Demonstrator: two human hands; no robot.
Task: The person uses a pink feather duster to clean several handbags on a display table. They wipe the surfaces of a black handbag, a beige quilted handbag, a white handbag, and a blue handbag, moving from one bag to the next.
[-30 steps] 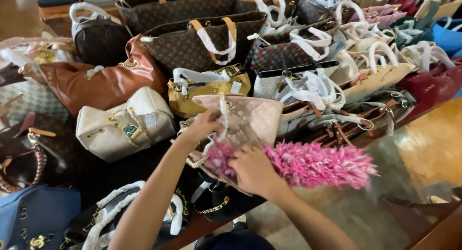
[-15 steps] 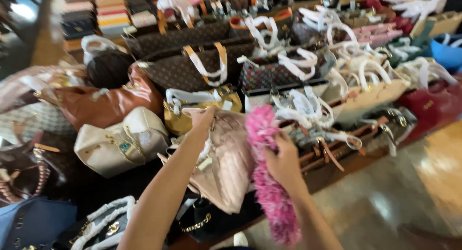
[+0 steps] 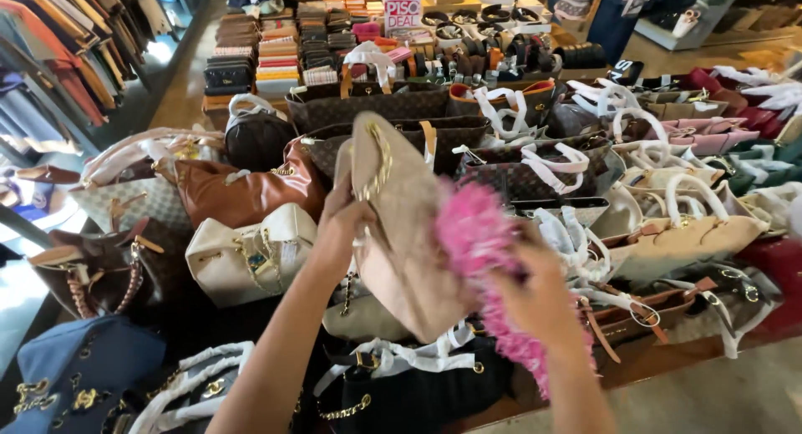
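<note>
Beige quilted handbag [image 3: 401, 233] with a gold chain, held upright above the worktop [image 3: 668, 363], lifted clear of the bags packed below. Left hand [image 3: 342, 225] clamped on its left edge, fingers wrapped round the side near the chain. Right hand [image 3: 539, 296] closed on a fluffy pink trim [image 3: 480, 258] hanging off the bag's right side, thumb and fingers pinching the fuzz; pink strands trailing down past the wrist toward the worktop's front edge.

Just left of the left forearm, a cream handbag [image 3: 251, 254] with a gold chain and charm, resting on the worktop. Behind it, a tan leather bag [image 3: 246, 192], and behind that a dark rounded bag [image 3: 255, 137] with white handle wrap. At far left, a dark brown bag [image 3: 109, 271] with a braided handle; at the lower left corner, a blue denim bag [image 3: 79, 371] with gold hardware. Directly below the held bag, a black bag [image 3: 409, 388] with white-wrapped straps and a gold chain. To the right, rows of tan and brown bags with white-wrapped handles [image 3: 660, 225]. Further back, stacks of wallets [image 3: 276, 58] in rows. Along the upper left, a rack of hanging clothes [image 3: 67, 41].
</note>
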